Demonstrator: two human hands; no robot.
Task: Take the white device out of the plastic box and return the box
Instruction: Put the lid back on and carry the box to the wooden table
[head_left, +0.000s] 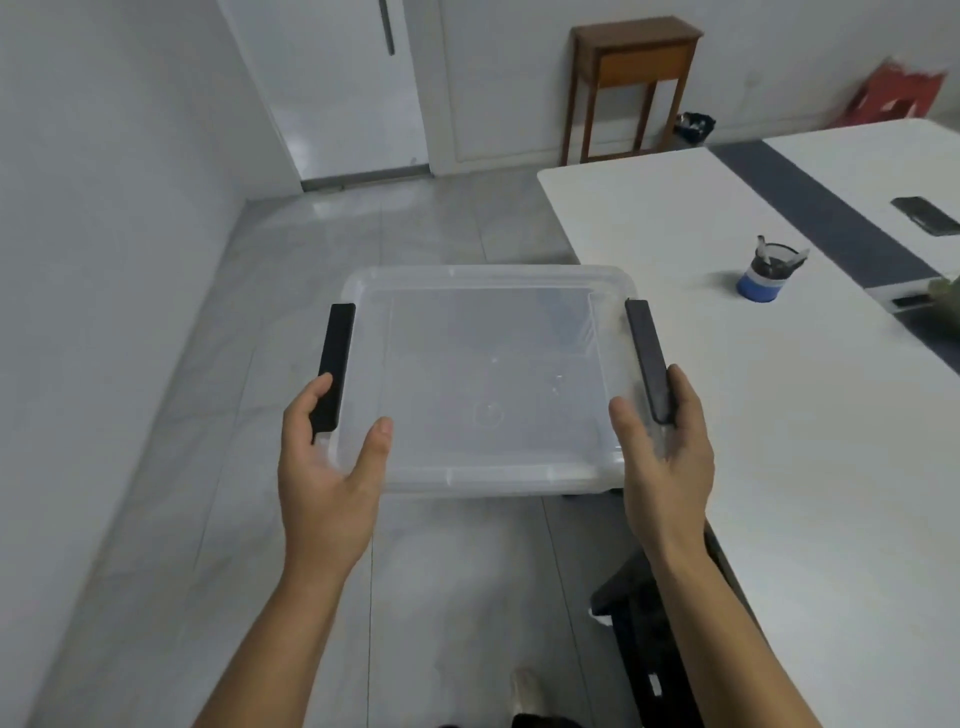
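A clear plastic box (483, 374) with a clear lid and two black side latches is held up above the floor, to the left of the white table. My left hand (327, 467) grips its near left corner, thumb on the lid, fingers by the left latch (335, 364). My right hand (665, 457) grips the near right corner beside the right latch (647, 358). Nothing shows through the lid. I see no white device anywhere in view.
A white table (779, 415) with a dark strip stands to the right. It carries a blue-based cup (763, 275) and a black phone (924, 215). A black chair (639, 623) sits under the table's near edge. A wooden stand (628, 83) and a door (343, 88) are at the far wall.
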